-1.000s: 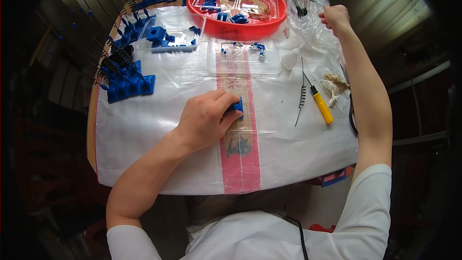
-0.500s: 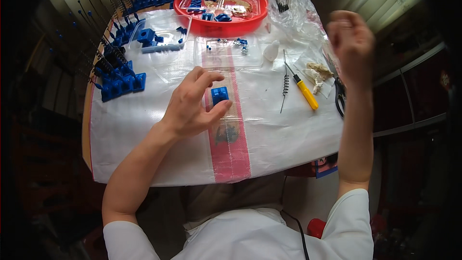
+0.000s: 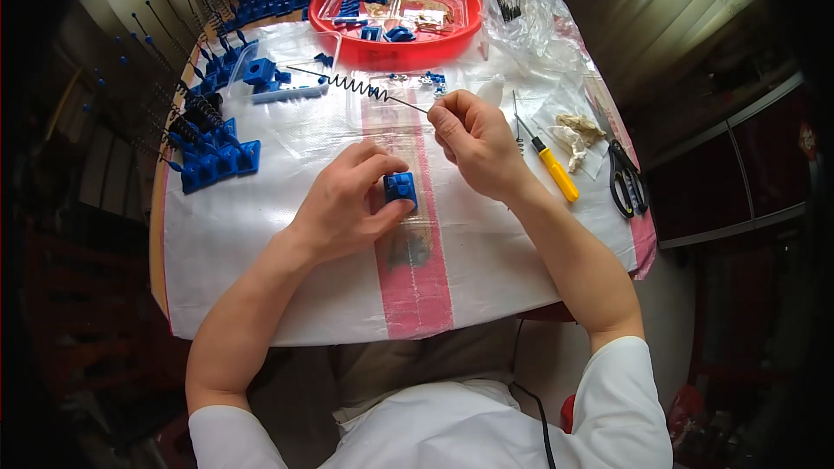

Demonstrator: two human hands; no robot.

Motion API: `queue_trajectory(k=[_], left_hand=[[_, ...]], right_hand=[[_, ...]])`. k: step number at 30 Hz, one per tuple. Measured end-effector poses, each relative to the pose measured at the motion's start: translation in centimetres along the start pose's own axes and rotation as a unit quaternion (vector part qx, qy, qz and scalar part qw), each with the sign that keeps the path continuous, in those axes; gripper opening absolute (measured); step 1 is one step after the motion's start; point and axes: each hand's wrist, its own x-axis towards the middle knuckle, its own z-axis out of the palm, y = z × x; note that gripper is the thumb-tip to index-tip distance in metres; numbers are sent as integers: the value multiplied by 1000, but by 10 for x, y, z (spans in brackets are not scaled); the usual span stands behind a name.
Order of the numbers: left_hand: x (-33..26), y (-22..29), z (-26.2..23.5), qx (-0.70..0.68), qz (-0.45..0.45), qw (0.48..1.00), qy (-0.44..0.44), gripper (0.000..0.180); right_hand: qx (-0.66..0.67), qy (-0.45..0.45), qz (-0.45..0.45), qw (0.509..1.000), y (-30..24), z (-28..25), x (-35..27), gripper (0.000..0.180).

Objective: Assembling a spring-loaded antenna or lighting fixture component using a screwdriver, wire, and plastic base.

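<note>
My right hand (image 3: 473,143) pinches one end of a dark wire with a coiled spring section (image 3: 356,87). The wire reaches leftward over the clear trays, its far end near the blue parts. My left hand (image 3: 352,200) has its thumb and fingers closed round a small blue plastic block (image 3: 400,191) on the red stripe of the table cover. Beside my right wrist lies another coiled wire (image 3: 519,128), partly hidden by my hand. A screwdriver with a yellow handle (image 3: 557,175) lies to its right.
Blue bases with upright spring wires (image 3: 217,156) crowd the left edge. A red tub (image 3: 391,54) of blue pieces stands at the back, with a clear container (image 3: 287,91) before it. Black scissors (image 3: 627,182) and a plastic bag (image 3: 539,26) are on the right.
My right hand has come down from the upper right to the middle, now showing a coiled wire in its pinch. My left fingers have closed on the blue block.
</note>
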Motion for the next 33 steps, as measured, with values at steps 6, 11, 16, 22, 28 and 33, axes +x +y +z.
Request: queue_trajectory(k=[6,11,16,22,28,33], left_hand=[[-3,-10,9,-55,-12,998,19,18],[-2,-7,6,-41,-13,999,12,15],[-5,-7,16,-8,-2,999,39,11],[-4,-6,21,-104,-60,991,58,9],[-3,-5,22,-73,-67,993,63,9],[-1,-2,21,-56,-64,994,62,10]], right_hand=[[74,-58,118,989,-5,19,-14,19],[23,-55,117,991,-1,19,-16,21],[-3,-79,130,988,-5,18,-15,18],[-21,-83,105,991,-6,18,-15,17],[-27,-70,83,994,-6,18,-16,19],[-25,-63,74,995,-7,18,-15,20]])
